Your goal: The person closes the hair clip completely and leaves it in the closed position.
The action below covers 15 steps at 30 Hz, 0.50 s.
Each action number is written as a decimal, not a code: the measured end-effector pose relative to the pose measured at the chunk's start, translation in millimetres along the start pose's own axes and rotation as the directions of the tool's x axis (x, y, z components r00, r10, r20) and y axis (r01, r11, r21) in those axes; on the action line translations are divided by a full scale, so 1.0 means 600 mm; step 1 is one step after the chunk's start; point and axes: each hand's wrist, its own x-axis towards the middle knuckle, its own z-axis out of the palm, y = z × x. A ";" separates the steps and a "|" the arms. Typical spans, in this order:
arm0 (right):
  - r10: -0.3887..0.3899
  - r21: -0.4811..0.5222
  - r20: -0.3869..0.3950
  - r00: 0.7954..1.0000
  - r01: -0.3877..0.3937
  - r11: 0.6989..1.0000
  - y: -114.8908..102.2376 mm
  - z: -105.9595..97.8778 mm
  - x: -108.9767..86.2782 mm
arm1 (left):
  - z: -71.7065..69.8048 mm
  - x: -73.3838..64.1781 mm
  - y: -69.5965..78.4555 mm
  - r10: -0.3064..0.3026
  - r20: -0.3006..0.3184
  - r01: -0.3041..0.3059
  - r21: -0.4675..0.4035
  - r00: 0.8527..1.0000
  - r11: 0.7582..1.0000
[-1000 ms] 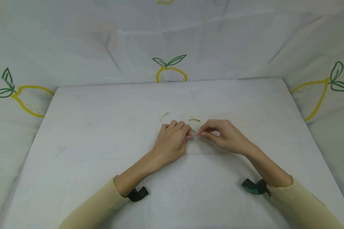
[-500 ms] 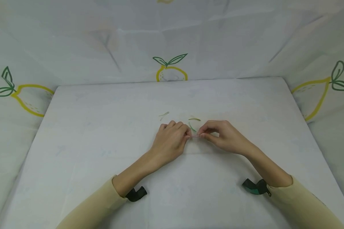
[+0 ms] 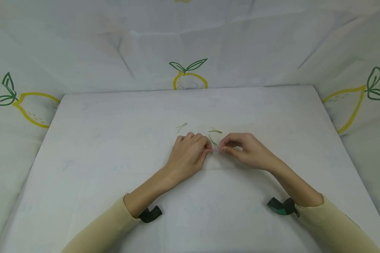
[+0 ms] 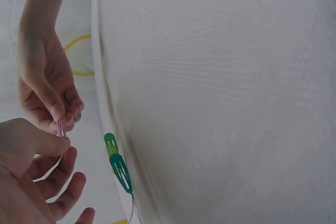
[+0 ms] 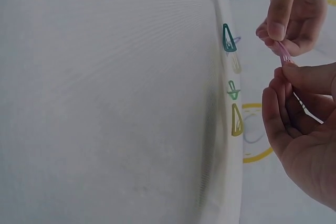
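A slim pink hair clip is stretched between both hands, one end in each. My left hand pinches its left end between thumb and index finger; in the left wrist view the other fingers of the left hand are loosely bent. My right hand pinches the opposite end with thumb and fingertip, as the right wrist view shows, where the pink clip spans the gap between the two thumbs. Fingertips cover both its ends.
Several snap hair clips lie just beyond the hands on the white-covered table: a teal clip, a green clip and a yellow-olive clip among them. Behind hangs a lemon-print cloth.
My left hand has shifted slightly left, and more of the pink clip shows between the fingertips. The right hand stays almost still, and the clips on the table have not moved.
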 end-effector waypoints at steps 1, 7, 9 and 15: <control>0.003 0.002 0.000 1.000 -0.003 1.000 0.000 0.000 0.000 | 0.000 0.000 0.000 0.006 -0.009 -0.006 -0.002 1.000 1.000; 0.007 0.036 0.003 1.000 -0.007 0.999 0.003 -0.001 0.000 | -0.002 0.000 0.001 0.036 -0.059 -0.038 -0.019 0.998 0.999; 0.009 0.049 0.003 1.000 -0.010 0.999 0.003 -0.002 0.001 | -0.003 0.001 0.001 0.040 -0.067 -0.041 -0.021 0.997 0.999; 0.034 0.080 0.004 0.999 -0.034 0.996 0.001 -0.005 0.001 | -0.002 0.001 0.001 0.046 -0.077 -0.049 -0.031 0.996 0.998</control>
